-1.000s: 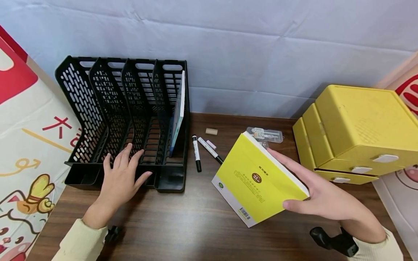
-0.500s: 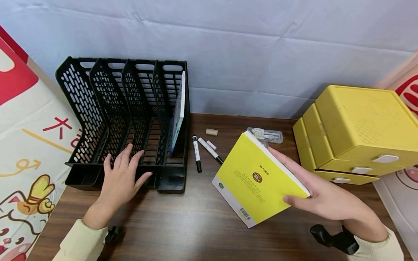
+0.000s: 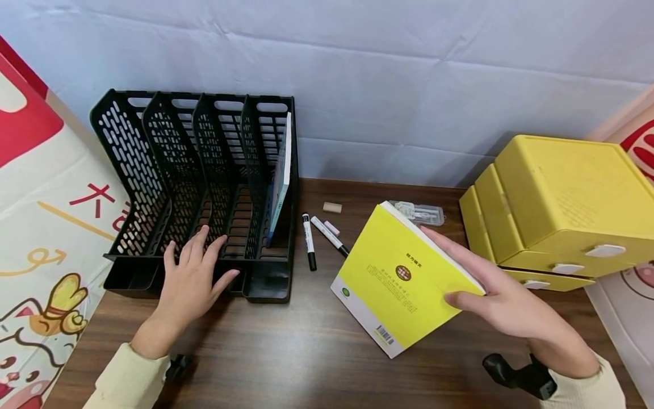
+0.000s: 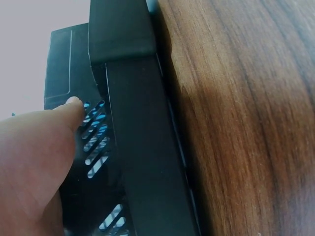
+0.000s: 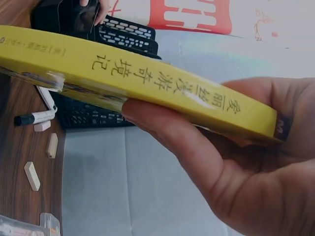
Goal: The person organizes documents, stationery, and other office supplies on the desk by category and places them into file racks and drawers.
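My right hand [image 3: 503,295] grips a yellow book [image 3: 403,278] near one corner, thumb on the back cover and fingers behind it. The book is tilted above the table. In the right wrist view, its yellow spine [image 5: 147,78] with dark lettering lies across the hand. My left hand [image 3: 191,278] is at the front of a black file rack [image 3: 265,281], fingers spread over its front edge. From the left wrist, the thumb [image 4: 74,105] shows beside the rack's perforated wall. A thin book [image 3: 281,176] leans upright in the rack's rightmost slot.
Two markers, a black-capped one [image 3: 309,241] and another [image 3: 329,236], lie right of the rack near a tan eraser [image 3: 332,207]. A clear plastic case [image 3: 426,215] is partly behind the book. A yellow drawer unit [image 3: 572,193] stands at the right, against the cloth backdrop.
The right hand and the yellow book have shifted very slightly, covering more of the clear case. The left hand stays at the rack.
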`<action>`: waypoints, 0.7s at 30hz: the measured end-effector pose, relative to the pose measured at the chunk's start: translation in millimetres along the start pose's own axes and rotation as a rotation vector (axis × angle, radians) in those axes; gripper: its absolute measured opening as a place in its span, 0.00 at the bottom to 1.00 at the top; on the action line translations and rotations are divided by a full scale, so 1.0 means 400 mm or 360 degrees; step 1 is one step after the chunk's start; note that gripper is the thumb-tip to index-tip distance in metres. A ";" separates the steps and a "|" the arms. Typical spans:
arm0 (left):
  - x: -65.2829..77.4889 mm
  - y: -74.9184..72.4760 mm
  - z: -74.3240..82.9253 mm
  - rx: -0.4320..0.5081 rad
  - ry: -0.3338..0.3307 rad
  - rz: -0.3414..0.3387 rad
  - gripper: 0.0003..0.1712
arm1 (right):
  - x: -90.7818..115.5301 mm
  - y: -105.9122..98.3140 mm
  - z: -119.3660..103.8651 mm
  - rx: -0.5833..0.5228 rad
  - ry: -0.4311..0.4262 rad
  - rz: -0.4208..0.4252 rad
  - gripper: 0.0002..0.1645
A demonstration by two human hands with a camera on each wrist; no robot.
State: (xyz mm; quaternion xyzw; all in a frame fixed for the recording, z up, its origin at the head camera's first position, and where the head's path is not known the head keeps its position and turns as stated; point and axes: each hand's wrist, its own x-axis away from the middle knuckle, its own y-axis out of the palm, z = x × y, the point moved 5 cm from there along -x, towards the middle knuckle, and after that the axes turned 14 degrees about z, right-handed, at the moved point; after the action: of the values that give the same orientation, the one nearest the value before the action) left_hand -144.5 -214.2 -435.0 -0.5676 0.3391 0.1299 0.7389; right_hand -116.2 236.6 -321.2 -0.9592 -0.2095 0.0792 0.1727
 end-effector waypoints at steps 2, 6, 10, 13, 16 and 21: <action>0.000 0.000 0.001 0.0004 -0.0004 -0.0002 0.51 | -0.002 0.000 -0.004 0.0009 -0.0030 0.0021 0.55; -0.003 -0.001 0.003 0.0013 0.0007 0.0007 0.51 | -0.006 -0.004 -0.013 0.0018 -0.0066 0.0050 0.54; -0.007 0.000 0.004 0.0007 0.0023 0.0017 0.51 | -0.008 -0.015 -0.020 0.0083 -0.0119 0.0104 0.54; -0.008 0.001 0.003 -0.0003 0.0019 0.0017 0.51 | -0.010 -0.026 -0.025 0.0108 -0.0145 0.0143 0.53; -0.007 0.002 0.002 -0.0013 0.0013 0.0013 0.51 | -0.012 -0.036 -0.027 0.0051 -0.0137 0.0150 0.53; -0.005 0.000 0.003 -0.0009 0.0003 0.0009 0.52 | -0.016 -0.050 -0.040 -0.0043 -0.0128 0.0181 0.51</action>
State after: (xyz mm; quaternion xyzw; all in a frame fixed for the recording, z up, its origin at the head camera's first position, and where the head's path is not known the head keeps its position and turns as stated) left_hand -145.8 -212.6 -433.6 -0.5689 0.3411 0.1326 0.7365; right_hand -125.7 246.1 -298.8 -0.9678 -0.1625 0.1246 0.1466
